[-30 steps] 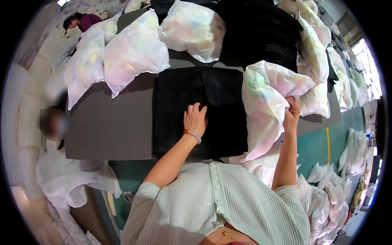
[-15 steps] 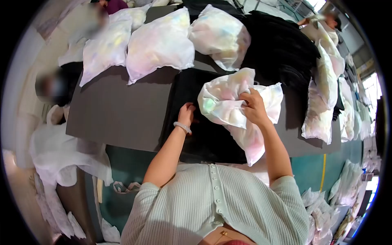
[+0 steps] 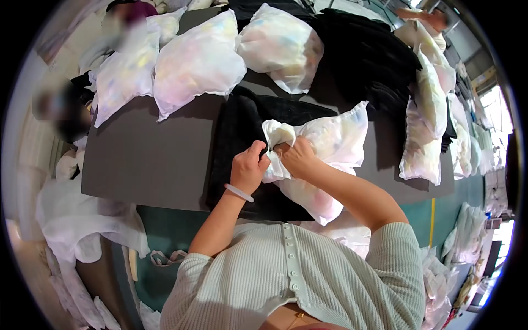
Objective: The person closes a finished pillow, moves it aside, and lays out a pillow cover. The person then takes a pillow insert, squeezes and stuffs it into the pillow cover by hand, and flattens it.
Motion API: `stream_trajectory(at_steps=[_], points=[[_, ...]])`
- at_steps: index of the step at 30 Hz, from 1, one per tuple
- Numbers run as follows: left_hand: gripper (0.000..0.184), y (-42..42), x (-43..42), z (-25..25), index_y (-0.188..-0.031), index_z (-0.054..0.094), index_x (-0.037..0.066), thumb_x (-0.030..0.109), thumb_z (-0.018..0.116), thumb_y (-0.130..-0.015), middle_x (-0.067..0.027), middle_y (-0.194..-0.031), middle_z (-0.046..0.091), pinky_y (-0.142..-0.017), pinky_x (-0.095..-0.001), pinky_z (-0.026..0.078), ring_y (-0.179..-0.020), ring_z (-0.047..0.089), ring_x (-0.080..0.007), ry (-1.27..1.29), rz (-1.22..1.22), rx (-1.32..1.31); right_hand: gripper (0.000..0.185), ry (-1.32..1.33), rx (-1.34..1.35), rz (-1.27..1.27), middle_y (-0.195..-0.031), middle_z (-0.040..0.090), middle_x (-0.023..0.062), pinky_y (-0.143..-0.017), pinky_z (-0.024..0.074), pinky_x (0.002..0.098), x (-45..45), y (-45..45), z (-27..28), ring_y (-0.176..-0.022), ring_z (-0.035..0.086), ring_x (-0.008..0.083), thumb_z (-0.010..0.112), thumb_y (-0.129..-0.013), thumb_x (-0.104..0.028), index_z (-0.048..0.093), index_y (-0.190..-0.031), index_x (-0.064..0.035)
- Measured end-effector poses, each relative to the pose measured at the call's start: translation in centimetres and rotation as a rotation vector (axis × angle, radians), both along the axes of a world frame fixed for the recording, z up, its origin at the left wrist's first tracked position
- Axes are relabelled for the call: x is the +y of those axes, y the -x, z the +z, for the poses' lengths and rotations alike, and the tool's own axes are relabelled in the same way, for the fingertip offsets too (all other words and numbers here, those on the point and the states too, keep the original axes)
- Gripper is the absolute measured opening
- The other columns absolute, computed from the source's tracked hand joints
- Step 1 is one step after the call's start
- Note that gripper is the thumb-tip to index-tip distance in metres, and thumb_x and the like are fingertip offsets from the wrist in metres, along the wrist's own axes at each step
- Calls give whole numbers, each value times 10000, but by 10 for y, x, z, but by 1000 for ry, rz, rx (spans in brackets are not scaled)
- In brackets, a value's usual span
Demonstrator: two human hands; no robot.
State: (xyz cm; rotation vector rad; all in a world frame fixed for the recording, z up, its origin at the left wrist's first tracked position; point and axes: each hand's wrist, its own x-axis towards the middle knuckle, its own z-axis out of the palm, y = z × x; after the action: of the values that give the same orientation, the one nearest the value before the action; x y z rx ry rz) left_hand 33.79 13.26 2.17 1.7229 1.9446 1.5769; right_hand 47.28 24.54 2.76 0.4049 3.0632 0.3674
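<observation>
A white stuffed pillow point(image 3: 333, 135) with pale coloured filling showing through is bunched up in front of me. My right hand point(image 3: 300, 157) is closed on its gathered end. On the left, my left hand point(image 3: 250, 168) pinches the edge of a black cloth cover point(image 3: 242, 118), which is raised in a fold beside the pillow's gathered end. The rest of the black cover lies flat on the grey table, partly under the pillow. Both hands are close together, and the fingertips of my right hand are partly hidden in the white fabric.
More white pillows point(image 3: 201, 63) lie along the far side of the grey table point(image 3: 148, 148). A heap of black covers point(image 3: 368, 60) is at the back right, with stacked pillows point(image 3: 422, 137) at the right edge. Other people are at the left and far right.
My right hand has moved left with the pillow's gathered end, toward my left hand. My left hand has taken hold of the black cover's edge and lifted it into a fold.
</observation>
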Motion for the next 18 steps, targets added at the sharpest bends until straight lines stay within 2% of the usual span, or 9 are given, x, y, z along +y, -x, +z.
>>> stream_trajectory(at_steps=[2, 3, 5, 6, 11, 15, 18], points=[[171, 5, -1, 4, -927, 510, 46, 66, 595, -779, -181, -792, 619, -614, -452, 499, -709, 613, -382, 222, 61, 14, 196, -20, -82, 28, -788, 657, 37, -602, 478, 377, 4, 8, -3, -713, 648, 201, 614, -763, -173, 649, -932, -80], [163, 8, -2, 3, -920, 500, 50, 86, 586, -786, -182, -802, 620, -620, -464, 499, -720, 614, -382, 251, 107, 47, 161, 45, 67, -58, -719, 655, 41, -589, 471, 368, 0, 10, -3, -716, 646, 207, 603, -770, -196, 665, -871, -88], [180, 16, -7, -1, -933, 480, 63, 131, 570, -793, -179, -829, 625, -637, -490, 498, -759, 620, -384, 315, 209, 94, 197, 99, 133, -127, -731, 665, 66, -609, 499, 372, 2, 16, -2, -688, 656, 234, 628, -726, -170, 692, -900, -107], [218, 20, -12, -7, -960, 475, 62, 143, 579, -786, -179, -839, 628, -670, -496, 499, -783, 621, -395, 378, 246, 69, 158, 171, 210, -105, -700, 662, 89, -606, 500, 396, -1, 18, 11, -668, 648, 270, 622, -715, -180, 702, -837, -118], [273, 37, -37, -18, -1003, 467, 39, 148, 588, -784, -211, -943, 618, -778, -497, 489, -878, 607, -412, 595, 333, -90, 137, 242, 209, -88, -745, 622, 109, -677, 479, 414, -14, 36, 20, -805, 599, 286, 636, -699, -193, 686, -791, -104], [295, 42, -43, -30, -1037, 484, 26, 144, 594, -791, -214, -1032, 610, -816, -476, 490, -962, 594, -396, 671, 333, -134, 135, 238, 280, -17, -757, 606, 104, -672, 467, 412, -15, 38, 12, -807, 588, 280, 650, -699, -213, 670, -775, -104], [297, 44, -42, -34, -1039, 504, 14, 132, 598, -783, -216, -1013, 617, -832, -465, 476, -973, 588, -396, 644, 325, -160, 144, 241, 290, -16, -772, 588, 97, -677, 459, 407, -13, 39, 14, -819, 577, 271, 662, -696, -226, 652, -768, -102]])
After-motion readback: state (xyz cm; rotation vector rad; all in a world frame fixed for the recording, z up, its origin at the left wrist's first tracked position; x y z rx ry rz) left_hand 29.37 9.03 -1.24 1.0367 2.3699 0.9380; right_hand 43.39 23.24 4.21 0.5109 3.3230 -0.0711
